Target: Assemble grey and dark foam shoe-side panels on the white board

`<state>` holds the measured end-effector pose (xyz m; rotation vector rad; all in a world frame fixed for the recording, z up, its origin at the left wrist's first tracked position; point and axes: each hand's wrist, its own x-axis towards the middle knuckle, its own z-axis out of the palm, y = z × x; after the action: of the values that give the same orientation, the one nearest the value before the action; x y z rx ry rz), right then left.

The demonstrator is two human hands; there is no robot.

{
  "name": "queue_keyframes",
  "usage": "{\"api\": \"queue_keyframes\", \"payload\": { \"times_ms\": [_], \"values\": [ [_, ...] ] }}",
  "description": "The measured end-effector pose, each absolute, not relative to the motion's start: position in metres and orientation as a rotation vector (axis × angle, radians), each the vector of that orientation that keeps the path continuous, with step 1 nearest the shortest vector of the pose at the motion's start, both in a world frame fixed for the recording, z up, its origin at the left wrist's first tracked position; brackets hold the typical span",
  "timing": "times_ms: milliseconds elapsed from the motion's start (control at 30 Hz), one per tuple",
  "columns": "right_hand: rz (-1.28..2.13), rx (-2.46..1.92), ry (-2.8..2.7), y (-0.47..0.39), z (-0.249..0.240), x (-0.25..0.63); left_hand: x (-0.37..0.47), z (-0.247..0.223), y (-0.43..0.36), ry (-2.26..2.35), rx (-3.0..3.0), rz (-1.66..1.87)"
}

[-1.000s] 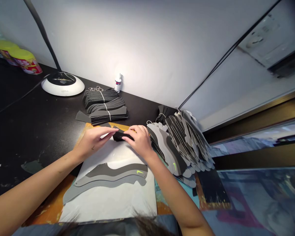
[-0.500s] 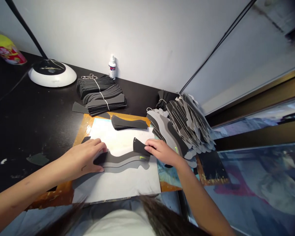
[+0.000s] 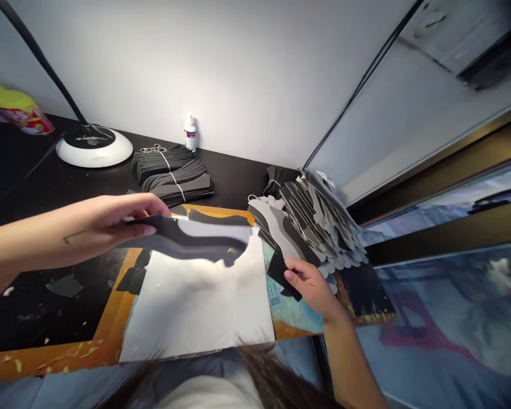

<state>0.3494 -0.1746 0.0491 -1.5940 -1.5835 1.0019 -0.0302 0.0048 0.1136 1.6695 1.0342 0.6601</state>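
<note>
My left hand (image 3: 128, 221) pinches one end of a long wavy shoe upper panel (image 3: 196, 241) in grey and black, with a small green mark near its far end. The panel is held up over a white board (image 3: 200, 301). My right hand (image 3: 309, 284) grips a small black shoe piece (image 3: 280, 271) at the board's right, beside a stack of grey and black upper panels (image 3: 281, 224). Behind the raised panel, a pile of dark curved pieces (image 3: 217, 218) is partly hidden. Small black pieces (image 3: 134, 278) lie at the board's left edge.
Bundles of dark pieces tied with white bands (image 3: 174, 176) lie at the back, near a white bottle (image 3: 190, 134) and a lamp base (image 3: 94, 147). A large heap of grey pieces (image 3: 323, 216) leans at the right. A loose dark scrap (image 3: 65, 286) is on the left.
My left hand has lifted the wavy panel off the white board and moved it up and left. My right hand has carried the small black piece rightward and down, off the board.
</note>
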Motion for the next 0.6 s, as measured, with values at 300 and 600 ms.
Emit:
{"api": "queue_keyframes", "payload": {
  "times_ms": [300, 600],
  "values": [
    [1.030, -1.296, -1.309, -0.167, 0.048, 0.260, 0.052, 0.021, -0.150, 1.067, 1.000, 0.834],
    [1.182, -1.354, -1.773, -0.112, 0.064, 0.249, 0.097, -0.017, -0.188, 1.014, 1.055, 0.520]
  ]
}}
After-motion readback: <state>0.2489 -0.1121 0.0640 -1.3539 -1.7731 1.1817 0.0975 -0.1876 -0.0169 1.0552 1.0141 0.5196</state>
